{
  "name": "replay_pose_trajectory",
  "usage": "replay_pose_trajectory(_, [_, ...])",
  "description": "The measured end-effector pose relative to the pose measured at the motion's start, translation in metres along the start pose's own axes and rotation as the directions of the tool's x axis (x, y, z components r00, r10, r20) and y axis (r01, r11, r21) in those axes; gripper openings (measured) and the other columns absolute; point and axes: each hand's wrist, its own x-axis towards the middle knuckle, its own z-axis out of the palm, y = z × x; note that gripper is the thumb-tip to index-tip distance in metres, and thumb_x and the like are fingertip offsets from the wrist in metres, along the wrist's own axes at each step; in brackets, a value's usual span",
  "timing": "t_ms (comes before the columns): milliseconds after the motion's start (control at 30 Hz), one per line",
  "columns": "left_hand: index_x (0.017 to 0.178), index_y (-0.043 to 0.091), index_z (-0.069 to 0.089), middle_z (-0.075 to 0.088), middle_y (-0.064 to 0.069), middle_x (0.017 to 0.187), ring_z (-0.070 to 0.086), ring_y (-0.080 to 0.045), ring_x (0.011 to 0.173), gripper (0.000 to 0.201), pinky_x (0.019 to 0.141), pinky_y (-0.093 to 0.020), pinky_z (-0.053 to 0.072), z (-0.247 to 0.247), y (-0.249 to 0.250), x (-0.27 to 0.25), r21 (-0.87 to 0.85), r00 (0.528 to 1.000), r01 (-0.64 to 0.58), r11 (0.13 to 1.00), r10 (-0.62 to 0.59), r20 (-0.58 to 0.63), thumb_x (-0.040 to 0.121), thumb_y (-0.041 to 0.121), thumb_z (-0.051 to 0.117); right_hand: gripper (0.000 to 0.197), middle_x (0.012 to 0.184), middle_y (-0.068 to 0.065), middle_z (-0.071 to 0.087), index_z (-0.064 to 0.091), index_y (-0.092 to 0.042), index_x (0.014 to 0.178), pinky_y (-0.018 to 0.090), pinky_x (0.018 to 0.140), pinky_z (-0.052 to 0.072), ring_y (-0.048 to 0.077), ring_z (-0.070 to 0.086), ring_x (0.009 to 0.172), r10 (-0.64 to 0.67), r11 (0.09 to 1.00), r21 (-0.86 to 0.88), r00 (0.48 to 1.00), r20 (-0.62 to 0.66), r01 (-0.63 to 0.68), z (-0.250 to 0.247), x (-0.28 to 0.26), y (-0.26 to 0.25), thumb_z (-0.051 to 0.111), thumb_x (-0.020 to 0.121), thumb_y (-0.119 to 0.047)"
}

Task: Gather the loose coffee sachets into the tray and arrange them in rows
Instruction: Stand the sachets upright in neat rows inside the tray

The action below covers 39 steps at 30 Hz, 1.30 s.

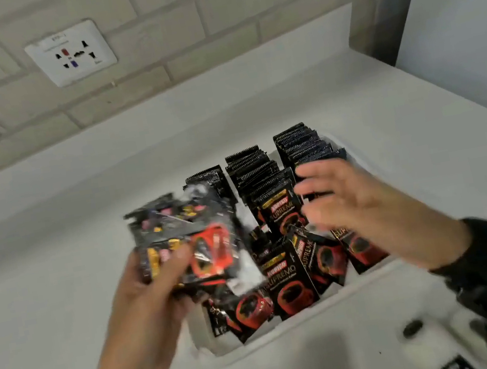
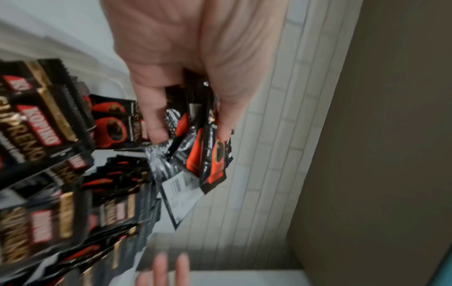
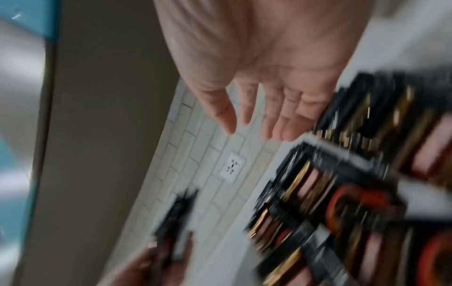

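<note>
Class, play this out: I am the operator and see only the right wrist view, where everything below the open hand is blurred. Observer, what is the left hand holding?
Observer: The left hand grips a bunch of sachets above the left side of the tray.
Operator: Is the tray sorted yet?
Observer: Partly. The upright rows stand at the back, and the front sachets lean loose.
Operator: Is my hand touching any?
Observer: The head view shows the right hand open over the right row; contact is unclear.
</note>
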Motion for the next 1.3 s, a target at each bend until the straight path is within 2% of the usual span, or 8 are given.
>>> replay_pose_trajectory(200, [0.101, 0.021, 0.062, 0.072, 0.005, 0.091, 0.07, -0.008, 0.078, 0.041, 0.062, -0.024, 0.056, -0.032, 0.012, -0.007, -0.06, 0.978, -0.159, 0.985, 0.149, -0.146, 0.061, 0.029, 0.066, 0.016, 0.086, -0.015, 0.065, 0.061, -0.037, 0.088, 0.01, 0.075, 0.045, -0.002, 0.058, 0.081, -0.055, 0.864, -0.494, 0.993, 0.101, 0.098, -0.038, 0.004, 0.003, 0.059, 0.086, -0.021])
replay_pose_trajectory(300, [0.095, 0.02, 0.06, 0.072, 0.007, 0.079, 0.069, -0.007, 0.072, 0.026, 0.056, -0.019, 0.054, -0.035, 0.011, -0.011, -0.05, 0.972, -0.181, 0.982, 0.172, -0.158, 0.069, 0.023, 0.057, 0.012, 0.092, -0.015, 0.066, 0.061, -0.035, 0.095, 0.005, 0.071, 0.043, -0.009, 0.057, 0.08, 0.054, 0.812, -0.575, 0.968, 0.244, 0.1, -0.031, 0.005, 0.005, 0.057, 0.087, -0.027])
replay_pose_trajectory(433, [0.095, 0.021, 0.062, 0.073, 0.006, 0.086, 0.07, -0.009, 0.076, 0.043, 0.06, -0.026, 0.057, -0.033, 0.009, -0.013, -0.021, 0.969, -0.177, 0.984, 0.171, -0.177, 0.054, 0.03, 0.067, 0.03, 0.107, -0.01, 0.065, 0.054, -0.027, 0.122, -0.001, 0.067, 0.039, -0.008, 0.055, 0.076, 0.173, 0.686, -0.717, 0.928, 0.331, 0.127, -0.013, 0.018, 0.008, 0.052, 0.092, -0.03])
replay_pose_trajectory(567, [0.108, 0.013, 0.059, 0.073, 0.001, 0.091, 0.071, -0.013, 0.077, 0.05, 0.061, -0.029, 0.058, -0.032, 0.006, -0.014, -0.022, 0.976, -0.135, 0.991, 0.129, -0.174, 0.062, 0.025, 0.069, 0.035, 0.106, -0.009, 0.066, 0.051, -0.026, 0.125, 0.004, 0.065, 0.046, -0.007, 0.06, 0.065, 0.189, 0.749, -0.655, 0.915, 0.357, 0.1, 0.0, 0.028, 0.003, 0.052, 0.091, -0.035])
replay_pose_trajectory(667, [0.109, 0.017, 0.058, 0.073, -0.001, 0.095, 0.071, -0.017, 0.08, 0.086, 0.061, -0.032, 0.058, -0.021, 0.002, -0.013, 0.107, 0.988, -0.073, 0.992, 0.087, -0.132, 0.033, 0.043, 0.09, 0.037, 0.099, -0.009, 0.066, 0.053, -0.029, 0.118, 0.017, 0.066, 0.054, -0.002, 0.065, 0.072, 0.115, 0.872, -0.485, 0.934, 0.338, 0.068, 0.007, 0.028, -0.01, 0.055, 0.084, -0.044])
replay_pose_trajectory(833, [0.111, 0.023, 0.054, 0.073, 0.002, 0.094, 0.071, -0.018, 0.083, 0.064, 0.062, -0.029, 0.055, 0.008, -0.011, -0.007, 0.219, 0.995, -0.022, 0.975, 0.044, -0.095, 0.054, 0.02, 0.084, 0.039, 0.096, -0.009, 0.065, 0.054, -0.033, 0.11, 0.015, 0.065, 0.042, -0.009, 0.057, 0.062, 0.009, 0.906, -0.411, 0.966, 0.258, 0.102, 0.02, 0.028, -0.022, 0.06, 0.075, -0.05])
replay_pose_trajectory(1000, [0.111, 0.025, 0.055, 0.072, 0.003, 0.098, 0.07, -0.018, 0.088, 0.075, 0.078, -0.046, 0.052, 0.001, -0.001, -0.004, 0.172, 0.987, -0.063, 0.983, 0.088, -0.138, 0.041, 0.041, 0.077, 0.02, 0.087, -0.011, 0.061, 0.058, -0.022, 0.106, 0.009, 0.061, 0.048, -0.01, 0.058, 0.066, 0.133, 0.813, -0.582, 0.959, 0.251, 0.04, 0.005, 0.03, -0.017, 0.045, 0.094, -0.032])
replay_pose_trajectory(1300, [0.108, 0.024, 0.057, 0.072, 0.0, 0.099, 0.07, -0.023, 0.089, 0.093, 0.078, -0.046, 0.052, -0.012, -0.002, -0.012, 0.171, 0.987, -0.064, 0.983, 0.087, -0.132, 0.025, 0.055, 0.086, 0.025, 0.082, 0.007, 0.047, 0.051, -0.021, 0.087, 0.025, 0.06, 0.051, 0.012, 0.05, 0.064, 0.477, 0.858, -0.345, 0.839, 0.261, -0.381, 0.01, 0.035, 0.007, 0.038, 0.094, -0.001])
